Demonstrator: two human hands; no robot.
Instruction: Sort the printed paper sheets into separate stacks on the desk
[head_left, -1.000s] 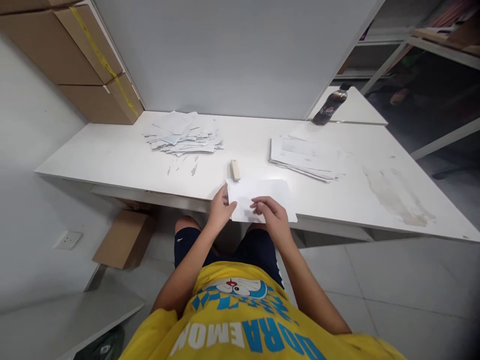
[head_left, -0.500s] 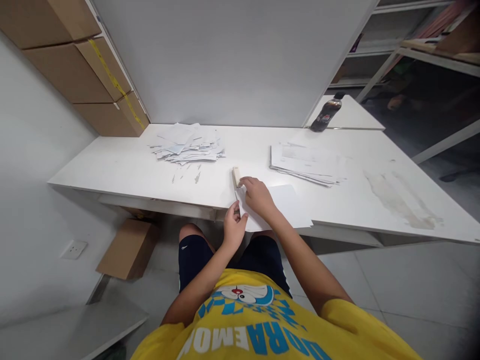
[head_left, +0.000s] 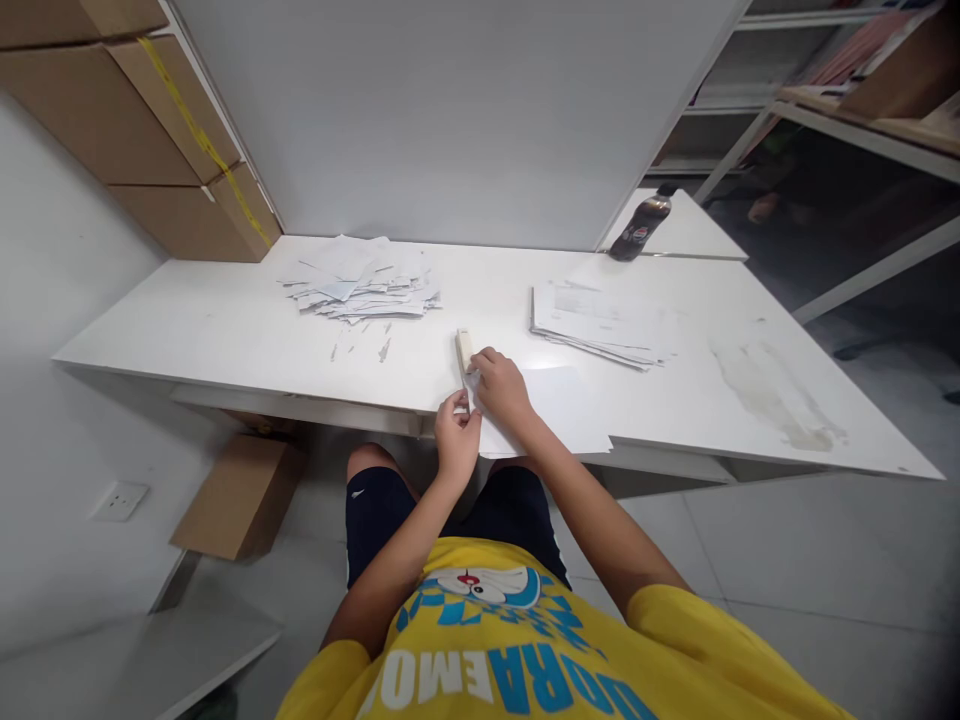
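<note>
White paper sheets (head_left: 562,405) lie at the front edge of the white table (head_left: 247,335), their lower side reaching slightly past it. My left hand (head_left: 456,435) grips the left edge of the sheets between thumb and fingers. A small cream-coloured stapler (head_left: 463,348) lies at the sheets' upper left corner. My right hand (head_left: 502,388) rests over that corner, its bent fingertips at the near end of the stapler; what they pinch is too small to make out.
A messy paper pile (head_left: 367,280) sits back left, a neater stack (head_left: 592,320) to the right. A dark soda bottle (head_left: 641,225) stands at the back right. Cardboard boxes (head_left: 199,220) are stacked at the back left, and another box (head_left: 240,495) is under the table.
The view has shifted a little, so everything sits slightly further left. Both hands remain at the left side of the sheets, with the left fingers nearer the right hand's fingertips.
</note>
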